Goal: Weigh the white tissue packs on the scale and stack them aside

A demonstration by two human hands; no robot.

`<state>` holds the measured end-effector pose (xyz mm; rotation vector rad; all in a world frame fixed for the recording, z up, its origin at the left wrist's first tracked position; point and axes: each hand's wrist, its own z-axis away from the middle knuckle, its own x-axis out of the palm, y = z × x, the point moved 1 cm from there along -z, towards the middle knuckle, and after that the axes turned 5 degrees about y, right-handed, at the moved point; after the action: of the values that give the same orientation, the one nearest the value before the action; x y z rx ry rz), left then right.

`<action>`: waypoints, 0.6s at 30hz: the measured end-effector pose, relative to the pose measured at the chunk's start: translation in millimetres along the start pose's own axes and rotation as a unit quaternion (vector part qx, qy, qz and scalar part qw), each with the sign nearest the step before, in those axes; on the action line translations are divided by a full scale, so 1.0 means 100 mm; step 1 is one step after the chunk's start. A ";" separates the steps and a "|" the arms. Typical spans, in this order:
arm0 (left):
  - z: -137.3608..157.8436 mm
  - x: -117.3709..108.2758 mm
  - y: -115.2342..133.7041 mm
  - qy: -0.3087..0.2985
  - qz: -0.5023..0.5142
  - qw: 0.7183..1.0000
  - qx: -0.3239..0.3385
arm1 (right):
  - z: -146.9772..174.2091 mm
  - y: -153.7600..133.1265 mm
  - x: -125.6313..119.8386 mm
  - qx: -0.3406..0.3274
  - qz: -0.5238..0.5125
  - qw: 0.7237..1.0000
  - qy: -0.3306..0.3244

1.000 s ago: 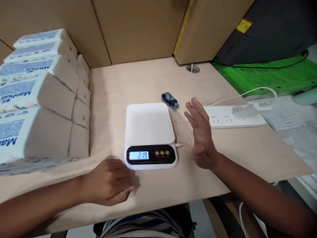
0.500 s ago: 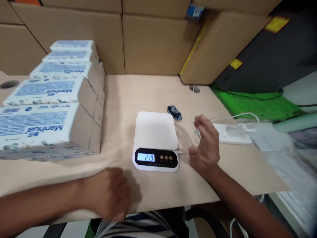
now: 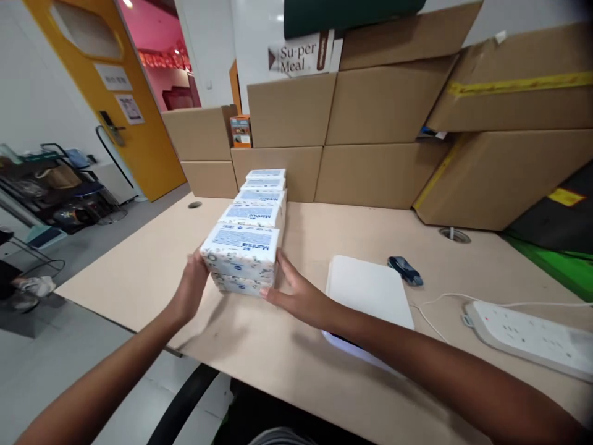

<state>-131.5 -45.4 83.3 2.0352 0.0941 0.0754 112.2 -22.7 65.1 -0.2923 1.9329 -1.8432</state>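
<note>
Packs of tissues (image 3: 241,247) with blue print stand in a row, stacked at least two high at the near end. My left hand (image 3: 191,283) presses on the left side of the nearest top pack, its fingers partly hidden behind it. On the pack's right side lies my right hand (image 3: 296,293), thumb at the front lower edge and fingers along the side. Between the two hands the top pack sits slightly tilted over the lower pack (image 3: 241,285). A white kitchen scale (image 3: 368,290) stands right of the packs, its display hidden by my right forearm.
Cardboard boxes (image 3: 370,173) line the back of the table (image 3: 259,340). A dark blue patterned bundle (image 3: 405,271) lies behind the scale. At the right is a white power strip (image 3: 532,334) with cables. A yellow door (image 3: 143,123) stands at the far left.
My view has turned left. Both hands have moved from beside the scale to the nearest tissue pack and taken hold of its two sides.
</note>
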 end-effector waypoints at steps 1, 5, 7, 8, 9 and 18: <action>0.05 0.03 0.04 0.016 -0.003 1.000 0.006 | -0.03 -0.01 0.02 -0.025 -0.020 0.999 -0.018; 0.35 0.21 0.22 0.001 0.018 1.000 0.022 | 0.19 -0.04 -0.26 -0.089 -0.013 0.996 -0.024; 0.47 0.40 0.20 -0.060 0.032 0.998 0.007 | 0.42 -0.01 -0.57 -0.105 0.052 0.992 0.054; 0.49 0.54 0.15 -0.100 0.035 0.994 -0.002 | 0.54 0.03 -0.74 -0.111 0.087 0.984 0.112; 0.49 0.70 0.07 -0.148 0.035 0.988 -0.011 | 0.65 0.10 -0.91 -0.112 0.121 0.969 0.181; 0.11 1.77 -0.81 -0.337 0.165 0.922 -0.098 | 1.20 0.95 -1.40 -0.082 0.344 0.851 0.387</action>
<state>42.8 -1.4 7.9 1.7565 -0.6651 -0.3929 304.4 -58.8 -4.7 1.1296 2.2380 -1.3700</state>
